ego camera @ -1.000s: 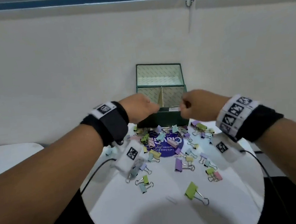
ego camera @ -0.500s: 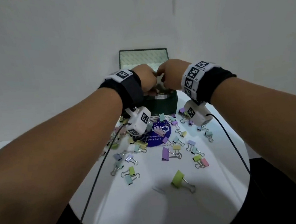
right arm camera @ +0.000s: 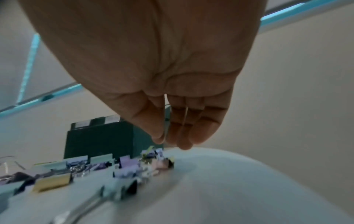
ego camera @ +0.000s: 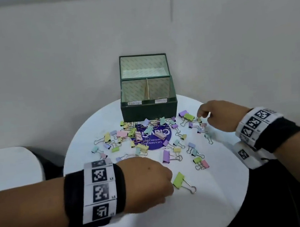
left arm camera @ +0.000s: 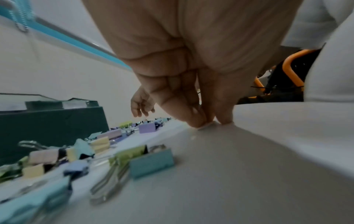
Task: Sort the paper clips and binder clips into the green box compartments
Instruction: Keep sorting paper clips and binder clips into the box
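Observation:
The green box [ego camera: 150, 111] stands open at the back of the round white table [ego camera: 218, 189], with a divider between two labelled compartments. Several pastel binder clips [ego camera: 168, 155] lie scattered in front of it. My left hand [ego camera: 169, 187] is low at the table's front, just left of a lime binder clip [ego camera: 178, 179]. In the left wrist view its fingertips [left arm camera: 203, 121] are bunched on the tabletop, pinching a small pale paper clip. My right hand [ego camera: 201, 116] hovers over the small clips right of the box, fingers hanging loosely downward [right arm camera: 182, 136], holding nothing.
A purple round sticker [ego camera: 156, 142] lies under the clip pile. A second white surface [ego camera: 8, 165] sits to the left across a dark gap. The wall rises right behind the box. Bare tabletop shows at the front and right edges.
Both hands have left the top of the box. The left came down to the table's front beside the lime clip, and the right moved to the clips at the right of the box.

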`<action>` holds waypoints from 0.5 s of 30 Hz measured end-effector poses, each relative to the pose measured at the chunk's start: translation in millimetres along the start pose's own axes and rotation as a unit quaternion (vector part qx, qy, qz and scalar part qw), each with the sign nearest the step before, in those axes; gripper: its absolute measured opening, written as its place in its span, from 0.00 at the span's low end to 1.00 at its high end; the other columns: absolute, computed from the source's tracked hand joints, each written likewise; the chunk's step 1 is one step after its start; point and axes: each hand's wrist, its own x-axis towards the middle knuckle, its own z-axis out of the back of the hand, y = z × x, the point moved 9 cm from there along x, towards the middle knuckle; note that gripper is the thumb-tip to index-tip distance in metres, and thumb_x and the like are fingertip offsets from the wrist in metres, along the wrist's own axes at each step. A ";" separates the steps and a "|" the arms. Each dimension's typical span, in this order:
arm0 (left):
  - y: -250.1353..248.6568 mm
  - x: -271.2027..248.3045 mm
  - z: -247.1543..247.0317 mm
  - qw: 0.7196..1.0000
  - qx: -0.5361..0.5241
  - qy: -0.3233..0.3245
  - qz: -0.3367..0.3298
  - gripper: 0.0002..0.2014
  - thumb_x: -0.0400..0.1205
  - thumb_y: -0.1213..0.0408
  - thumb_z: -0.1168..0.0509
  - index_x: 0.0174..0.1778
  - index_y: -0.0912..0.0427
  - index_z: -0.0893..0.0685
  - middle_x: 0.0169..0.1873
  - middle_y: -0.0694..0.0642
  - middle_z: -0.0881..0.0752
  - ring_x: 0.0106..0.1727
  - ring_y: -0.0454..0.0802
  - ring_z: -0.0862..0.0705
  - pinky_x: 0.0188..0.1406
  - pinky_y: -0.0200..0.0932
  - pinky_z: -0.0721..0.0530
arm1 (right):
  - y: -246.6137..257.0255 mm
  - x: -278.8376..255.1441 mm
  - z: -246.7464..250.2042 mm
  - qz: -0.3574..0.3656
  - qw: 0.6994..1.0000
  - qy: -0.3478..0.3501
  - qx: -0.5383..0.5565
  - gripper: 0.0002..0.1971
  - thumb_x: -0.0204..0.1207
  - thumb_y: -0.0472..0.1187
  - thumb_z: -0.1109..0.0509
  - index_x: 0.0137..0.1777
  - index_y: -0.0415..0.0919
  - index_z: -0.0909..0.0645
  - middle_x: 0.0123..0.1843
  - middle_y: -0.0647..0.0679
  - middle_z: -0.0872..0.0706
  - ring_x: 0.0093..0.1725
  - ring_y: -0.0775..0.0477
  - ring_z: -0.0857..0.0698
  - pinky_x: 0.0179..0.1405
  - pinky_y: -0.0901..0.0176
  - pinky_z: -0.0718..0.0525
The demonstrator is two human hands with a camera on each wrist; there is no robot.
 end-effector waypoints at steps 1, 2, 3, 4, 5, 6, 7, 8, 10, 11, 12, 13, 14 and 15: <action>0.7 0.9 0.2 1.000 0.009 -0.010 0.004 0.05 0.84 0.61 0.38 0.46 0.56 0.18 0.44 0.54 0.20 0.45 0.59 0.17 0.39 0.54 0.14 | -2.5 0.1 -1.8 -0.010 1.000 -0.003 0.013 0.21 0.80 0.29 0.38 0.67 0.48 0.18 0.68 0.49 0.17 0.63 0.45 0.18 0.66 0.54 0.22; 1.8 1.7 -0.2 1.000 0.015 -0.017 0.004 0.03 0.83 0.65 0.38 0.47 0.56 0.18 0.43 0.54 0.20 0.44 0.59 0.17 0.37 0.54 0.14 | -4.1 0.8 -2.3 -0.017 0.999 -0.010 0.028 0.23 0.79 0.28 0.39 0.70 0.47 0.18 0.70 0.48 0.18 0.66 0.44 0.18 0.68 0.55 0.23; 2.1 2.8 -0.8 1.000 0.019 -0.017 0.006 0.04 0.82 0.67 0.38 0.48 0.56 0.18 0.42 0.54 0.20 0.43 0.59 0.17 0.37 0.54 0.14 | -5.9 2.1 -2.2 -0.025 0.999 -0.019 0.044 0.24 0.79 0.27 0.39 0.71 0.46 0.19 0.72 0.47 0.19 0.69 0.44 0.19 0.69 0.56 0.25; 2.5 4.5 -3.4 1.000 0.023 -0.010 0.010 0.05 0.82 0.67 0.39 0.49 0.56 0.18 0.42 0.54 0.19 0.43 0.59 0.17 0.37 0.55 0.13 | -7.5 3.7 -1.7 -0.031 0.997 -0.029 0.057 0.25 0.79 0.27 0.39 0.72 0.46 0.20 0.74 0.47 0.20 0.71 0.44 0.20 0.70 0.56 0.25; 2.0 6.4 -3.7 1.000 0.023 -0.005 0.013 0.06 0.82 0.67 0.40 0.51 0.56 0.19 0.43 0.54 0.19 0.43 0.59 0.17 0.38 0.55 0.13 | -9.4 5.8 -1.0 -0.037 0.996 -0.037 0.067 0.24 0.79 0.27 0.39 0.72 0.46 0.20 0.74 0.47 0.20 0.72 0.44 0.20 0.71 0.56 0.25; 2.8 8.5 -2.9 1.000 0.018 -0.001 0.017 0.07 0.83 0.66 0.41 0.51 0.55 0.19 0.43 0.53 0.19 0.44 0.59 0.17 0.40 0.54 0.14 | -10.5 7.7 -0.9 -0.039 0.996 -0.043 0.071 0.24 0.79 0.28 0.38 0.72 0.46 0.20 0.74 0.47 0.21 0.71 0.44 0.20 0.72 0.55 0.24; 6.4 9.9 0.7 1.000 -0.001 0.000 0.025 0.08 0.82 0.64 0.42 0.52 0.53 0.18 0.45 0.52 0.18 0.45 0.57 0.17 0.44 0.53 0.14 | -11.1 9.9 -1.4 -0.041 0.996 -0.046 0.072 0.23 0.80 0.29 0.37 0.72 0.46 0.20 0.73 0.47 0.21 0.70 0.45 0.19 0.71 0.54 0.23; 14.9 9.8 9.1 0.998 -0.037 -0.008 0.049 0.10 0.82 0.63 0.42 0.53 0.49 0.17 0.47 0.49 0.16 0.48 0.54 0.17 0.48 0.50 0.15 | -10.9 12.3 -2.5 -0.041 0.995 -0.048 0.072 0.22 0.80 0.30 0.36 0.71 0.46 0.20 0.73 0.47 0.20 0.68 0.45 0.18 0.69 0.55 0.22; 48.9 9.6 35.5 0.985 -0.107 -0.063 0.116 0.13 0.82 0.60 0.41 0.57 0.44 0.14 0.52 0.43 0.14 0.50 0.45 0.17 0.52 0.43 0.17 | -8.8 16.7 -4.7 -0.042 0.995 -0.048 0.072 0.21 0.79 0.30 0.35 0.71 0.45 0.20 0.72 0.47 0.19 0.67 0.45 0.18 0.65 0.57 0.21; 70.3 9.4 52.6 0.974 -0.133 -0.103 0.152 0.13 0.83 0.59 0.40 0.57 0.43 0.13 0.51 0.42 0.14 0.48 0.41 0.16 0.52 0.42 0.16 | -6.6 18.8 -5.5 -0.039 0.995 -0.048 0.072 0.21 0.79 0.30 0.35 0.71 0.44 0.20 0.71 0.47 0.19 0.67 0.45 0.18 0.63 0.59 0.22; 93.7 9.1 69.5 0.956 -0.165 -0.147 0.191 0.11 0.84 0.59 0.38 0.55 0.42 0.12 0.48 0.40 0.15 0.45 0.39 0.16 0.49 0.40 0.15 | -4.2 20.7 -5.8 -0.037 0.995 -0.050 0.075 0.21 0.79 0.30 0.35 0.71 0.44 0.20 0.70 0.47 0.19 0.67 0.45 0.18 0.62 0.60 0.23; 119.4 8.3 84.8 0.930 -0.208 -0.194 0.234 0.09 0.85 0.58 0.37 0.53 0.42 0.12 0.45 0.39 0.15 0.42 0.37 0.16 0.46 0.39 0.14 | -2.6 22.9 -5.6 -0.037 0.995 -0.053 0.081 0.21 0.79 0.30 0.35 0.71 0.44 0.19 0.70 0.47 0.18 0.67 0.45 0.18 0.62 0.61 0.24; 144.8 7.6 97.4 0.895 -0.252 -0.242 0.278 0.08 0.85 0.58 0.36 0.52 0.44 0.12 0.42 0.37 0.15 0.39 0.35 0.16 0.45 0.37 0.15 | -1.6 24.7 -5.6 -0.038 0.994 -0.056 0.088 0.20 0.79 0.30 0.36 0.70 0.44 0.19 0.70 0.47 0.18 0.67 0.46 0.18 0.61 0.60 0.24; 167.3 7.3 109.9 0.857 -0.288 -0.289 0.316 0.07 0.85 0.59 0.35 0.50 0.46 0.11 0.39 0.38 0.15 0.37 0.35 0.16 0.46 0.38 0.14 | -1.6 26.4 -5.7 -0.042 0.993 -0.059 0.092 0.20 0.80 0.30 0.36 0.69 0.44 0.19 0.69 0.48 0.17 0.66 0.46 0.18 0.61 0.61 0.24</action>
